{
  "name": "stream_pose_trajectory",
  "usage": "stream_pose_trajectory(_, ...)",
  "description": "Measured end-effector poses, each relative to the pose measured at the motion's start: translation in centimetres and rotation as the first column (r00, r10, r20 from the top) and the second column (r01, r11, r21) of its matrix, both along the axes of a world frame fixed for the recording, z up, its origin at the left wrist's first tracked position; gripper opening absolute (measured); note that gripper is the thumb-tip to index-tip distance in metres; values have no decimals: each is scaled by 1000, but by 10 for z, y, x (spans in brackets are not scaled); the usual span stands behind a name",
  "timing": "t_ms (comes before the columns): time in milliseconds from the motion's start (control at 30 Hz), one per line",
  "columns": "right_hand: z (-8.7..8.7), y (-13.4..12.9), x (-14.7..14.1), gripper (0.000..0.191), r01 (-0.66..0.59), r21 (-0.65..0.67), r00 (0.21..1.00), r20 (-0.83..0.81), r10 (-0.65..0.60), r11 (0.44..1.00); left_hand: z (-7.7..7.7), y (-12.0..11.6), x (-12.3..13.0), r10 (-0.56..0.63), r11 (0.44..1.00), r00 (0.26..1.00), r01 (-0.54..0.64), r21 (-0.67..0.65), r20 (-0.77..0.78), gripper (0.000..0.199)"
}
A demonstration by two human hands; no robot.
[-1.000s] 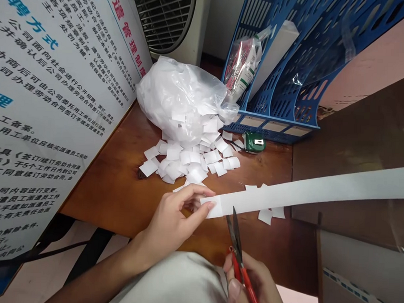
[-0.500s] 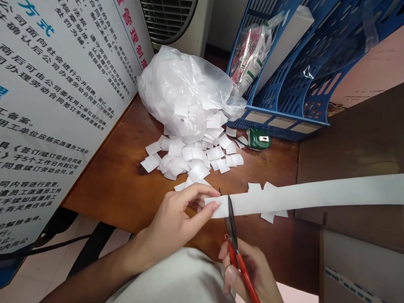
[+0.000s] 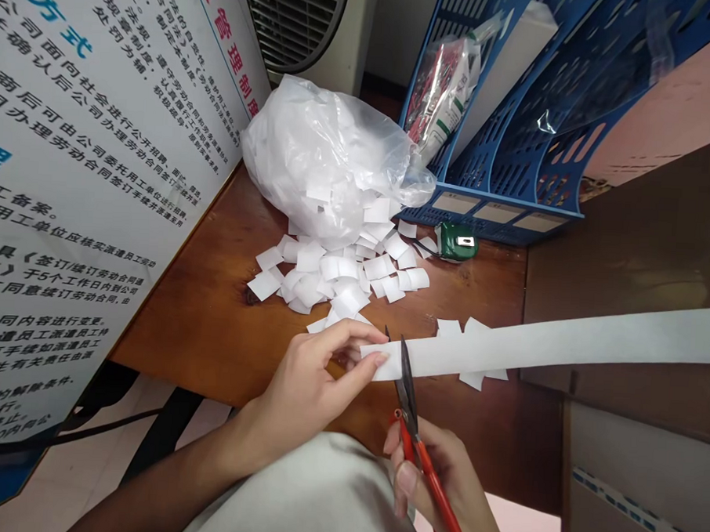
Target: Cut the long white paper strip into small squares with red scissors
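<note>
A long white paper strip (image 3: 540,339) runs in from the right edge. My left hand (image 3: 318,382) pinches its left end between thumb and fingers. In my right hand (image 3: 434,477) are red-handled scissors (image 3: 407,390), their dark blades parted, one over and one under the strip just right of my left fingertips. Many cut white paper pieces (image 3: 343,273) lie heaped on the wooden table (image 3: 200,314), beside a translucent plastic bag (image 3: 330,155) with white contents. A few more pieces (image 3: 473,379) lie partly beneath the strip.
A green tape measure (image 3: 456,242) sits by a blue file rack (image 3: 499,202) that holds a plastic packet (image 3: 441,97). A printed board (image 3: 89,168) stands at the left. Behind the bag is a grey appliance with a round grille (image 3: 295,20).
The view has shifted very slightly. Both hands, the scissors and the strip keep nearly the same positions.
</note>
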State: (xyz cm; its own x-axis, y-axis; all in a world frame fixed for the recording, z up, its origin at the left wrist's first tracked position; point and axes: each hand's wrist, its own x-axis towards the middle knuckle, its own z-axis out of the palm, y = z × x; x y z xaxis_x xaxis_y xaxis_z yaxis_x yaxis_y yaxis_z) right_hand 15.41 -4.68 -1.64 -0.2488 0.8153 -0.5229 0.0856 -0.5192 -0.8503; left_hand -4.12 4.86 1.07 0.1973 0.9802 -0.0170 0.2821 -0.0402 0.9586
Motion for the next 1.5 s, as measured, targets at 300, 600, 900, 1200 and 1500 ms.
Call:
stream_pose_trajectory(300,-7,-4,6,47,-35,-15,997,-64,34,999,1,-2,0,19,999,999,-18,-29,26,11)
stream_pose_trajectory(600,-3,-3,6,44,-60,-13,996,-65,59,998,0,-1,0,25,999,999,-23,-30,41,11)
stream_pose_trajectory(900,-4,-3,1,50,21,-15,999,-39,-22,1000,3,-2,1,20,999,999,-19,-27,43,11)
stream_pose_trajectory(1200,-3,-1,2,51,3,-42,996,-86,-6,999,2,0,1,9,1000,999,-8,-27,31,11)
stream_pose_trajectory(1500,-5,1,4,52,-52,-75,992,-123,42,996,2,0,1,7,999,999,-6,-38,37,10)
